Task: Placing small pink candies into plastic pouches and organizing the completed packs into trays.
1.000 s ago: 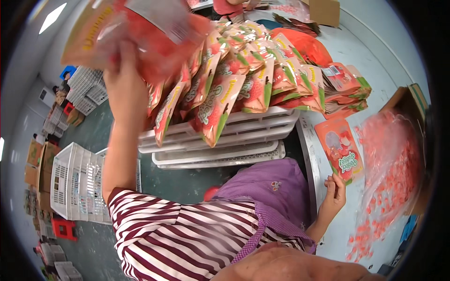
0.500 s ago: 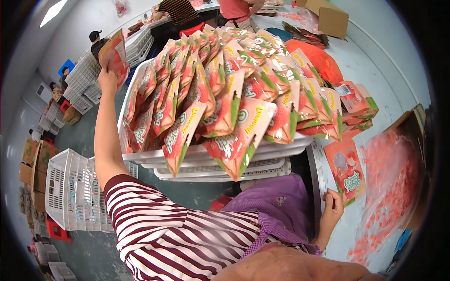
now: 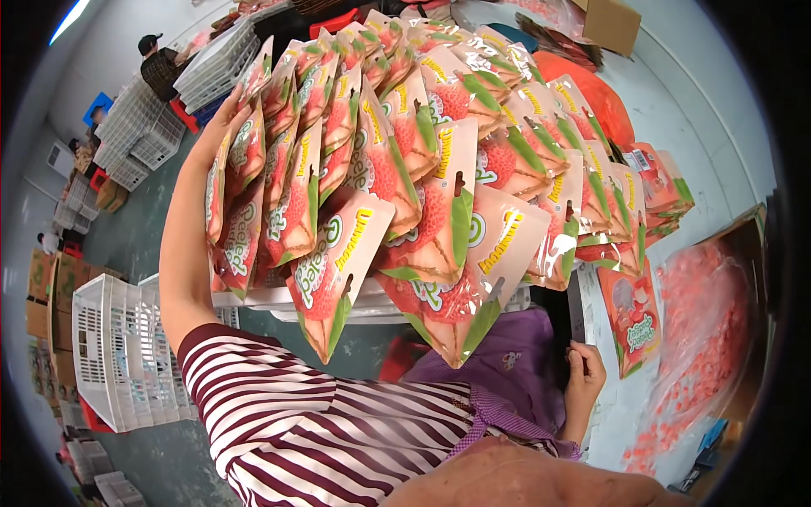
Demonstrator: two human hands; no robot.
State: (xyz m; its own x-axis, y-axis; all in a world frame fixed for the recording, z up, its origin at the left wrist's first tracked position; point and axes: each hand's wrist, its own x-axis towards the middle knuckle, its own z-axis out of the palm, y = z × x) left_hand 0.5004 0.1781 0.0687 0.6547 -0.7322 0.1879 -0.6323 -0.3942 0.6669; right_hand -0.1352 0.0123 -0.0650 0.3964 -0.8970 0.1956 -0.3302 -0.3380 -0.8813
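Observation:
Pink, green-cornered candy pouches (image 3: pixel 422 203) stand in tight rows, piled above the rim of a white plastic crate (image 3: pixel 274 296). At the crate's far left, my left hand (image 3: pixel 226 127) grips a pouch (image 3: pixel 257 74) by its side; other pouches partly cover the fingers. Two front pouches lean out over the near rim. My right hand (image 3: pixel 585 376), fingers curled in and nothing visible in them, rests at the edge of the white table (image 3: pixel 604 422). Just beyond it lies a flat pink pouch (image 3: pixel 629 317).
A clear bag of pink wrapped candies (image 3: pixel 697 329) lies on the right, by a cardboard box (image 3: pixel 748 313). Behind the crate sits a red bag (image 3: pixel 583 93). White crates (image 3: pixel 127 355) stand on the floor to my left. A person (image 3: pixel 160 68) is at the far left.
My left hand has brought the raised pouch down and right, into the crate's left row. The crate appears nearer in view. My right hand has drawn slightly back from the flat pouch.

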